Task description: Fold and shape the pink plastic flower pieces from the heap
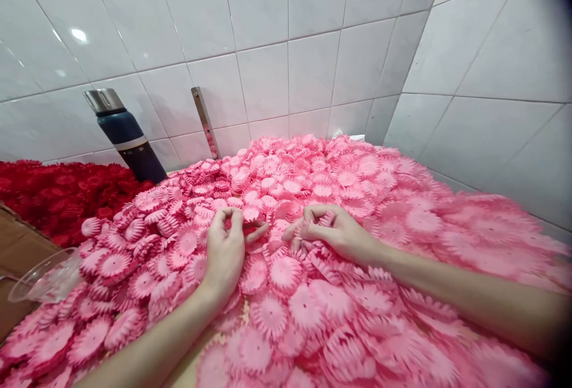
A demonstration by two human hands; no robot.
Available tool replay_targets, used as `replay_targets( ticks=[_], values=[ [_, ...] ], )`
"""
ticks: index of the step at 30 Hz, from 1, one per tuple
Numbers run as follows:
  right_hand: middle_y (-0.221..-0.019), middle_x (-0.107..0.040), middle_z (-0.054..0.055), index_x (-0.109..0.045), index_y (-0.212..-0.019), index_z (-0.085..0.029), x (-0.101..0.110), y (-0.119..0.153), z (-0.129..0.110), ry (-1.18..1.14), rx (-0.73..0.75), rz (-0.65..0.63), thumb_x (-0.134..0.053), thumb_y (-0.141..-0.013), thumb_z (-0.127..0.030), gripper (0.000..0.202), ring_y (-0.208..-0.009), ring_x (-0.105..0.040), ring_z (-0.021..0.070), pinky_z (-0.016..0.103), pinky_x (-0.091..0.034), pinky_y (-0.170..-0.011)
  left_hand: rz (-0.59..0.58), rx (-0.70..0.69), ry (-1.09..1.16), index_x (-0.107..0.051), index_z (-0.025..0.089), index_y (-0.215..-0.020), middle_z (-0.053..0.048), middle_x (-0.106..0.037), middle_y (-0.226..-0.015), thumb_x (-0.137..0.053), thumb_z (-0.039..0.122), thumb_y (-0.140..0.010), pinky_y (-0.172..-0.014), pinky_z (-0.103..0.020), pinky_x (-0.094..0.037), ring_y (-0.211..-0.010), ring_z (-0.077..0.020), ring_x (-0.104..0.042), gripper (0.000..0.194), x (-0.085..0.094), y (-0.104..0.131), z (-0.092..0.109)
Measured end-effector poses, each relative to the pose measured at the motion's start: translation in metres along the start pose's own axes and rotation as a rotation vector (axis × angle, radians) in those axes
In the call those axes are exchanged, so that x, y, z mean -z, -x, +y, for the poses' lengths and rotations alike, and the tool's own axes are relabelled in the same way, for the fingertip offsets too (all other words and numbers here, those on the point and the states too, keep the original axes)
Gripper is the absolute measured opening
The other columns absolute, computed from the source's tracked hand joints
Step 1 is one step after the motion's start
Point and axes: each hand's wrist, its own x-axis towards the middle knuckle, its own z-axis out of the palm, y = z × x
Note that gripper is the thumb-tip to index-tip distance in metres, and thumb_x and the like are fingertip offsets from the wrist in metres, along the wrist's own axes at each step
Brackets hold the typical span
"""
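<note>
Pink, round, fringe-edged petal pieces (286, 273), many with a small centre hole, lie in a deep heap around both hands. My left hand (227, 248) is over the middle of the heap, thumb and forefinger pinched together and other fingers stretched to the right. Whatever is in that pinch, if anything, is too small to make out. Facing it, my right hand (337, 233) has its fingers closed on a pink petal piece (328, 219), only part of which shows. A narrow gap separates the two hands.
Left of the pink heap stand a dark blue bottle (134, 146) and a pile of red petal pieces (58, 197). A clear plastic container (49, 278) sits by a cardboard box (22, 251). A metal strip (205, 123) leans on the tiled wall (263, 12).
</note>
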Motion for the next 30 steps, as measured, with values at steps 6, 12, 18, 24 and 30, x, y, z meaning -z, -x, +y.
replay_targets(
  ticks=[6,12,18,24,30],
  values=[
    [-0.084,-0.059,0.001,-0.046,-0.074,-0.019,-0.003,0.002,-0.004,0.065,0.070,0.158,-0.072,-0.068,-0.025,0.027,-0.064,-0.056,0.0116,0.026,-0.046,-0.057,-0.109,-0.083,-0.100,-0.057,0.015,-0.080,0.001,-0.054,-0.077,-0.062,0.034,-0.078,-0.070,-0.028,-0.057,-0.071,-0.0112,-0.060,0.020,-0.002,0.001,0.003],
    [-0.077,-0.060,0.000,-0.060,-0.076,-0.019,-0.001,0.003,-0.009,0.272,0.144,0.112,-0.075,-0.066,-0.032,0.022,-0.072,-0.056,0.0140,0.026,-0.046,-0.067,-0.150,-0.158,-0.261,-0.060,0.016,-0.083,-0.003,-0.060,-0.083,-0.058,0.033,-0.081,-0.069,-0.028,-0.055,-0.076,-0.0153,-0.062,0.017,0.000,0.003,0.001],
    [-0.077,-0.065,0.003,-0.069,-0.079,-0.020,-0.006,0.004,-0.011,0.350,0.083,0.123,-0.066,-0.075,-0.041,0.022,-0.073,-0.057,0.0166,0.028,-0.044,-0.066,-0.233,-0.501,-0.625,-0.063,0.018,-0.080,-0.005,-0.063,-0.085,-0.054,0.022,-0.085,-0.074,-0.028,-0.049,-0.082,-0.0169,-0.059,0.011,-0.001,0.008,0.010],
    [-0.062,-0.050,-0.002,-0.063,-0.069,-0.018,-0.004,0.001,-0.002,0.355,0.056,0.145,-0.070,-0.071,-0.039,0.022,-0.057,-0.043,0.0112,0.024,-0.033,-0.051,-0.363,-0.571,-0.594,-0.066,0.020,-0.091,-0.007,-0.062,-0.098,-0.053,0.016,-0.085,-0.068,-0.024,-0.051,-0.090,-0.0163,-0.059,0.015,0.000,0.012,0.009],
    [-0.063,-0.055,0.000,-0.061,-0.069,-0.018,-0.002,-0.001,-0.002,0.346,0.090,0.128,-0.059,-0.078,-0.036,0.021,-0.058,-0.047,0.0123,0.025,-0.036,-0.054,-0.334,-0.493,-0.519,-0.069,0.021,-0.092,-0.007,-0.062,-0.097,-0.054,0.017,-0.084,-0.066,-0.023,-0.052,-0.090,-0.0170,-0.060,0.017,0.000,0.011,0.009]
  ],
)
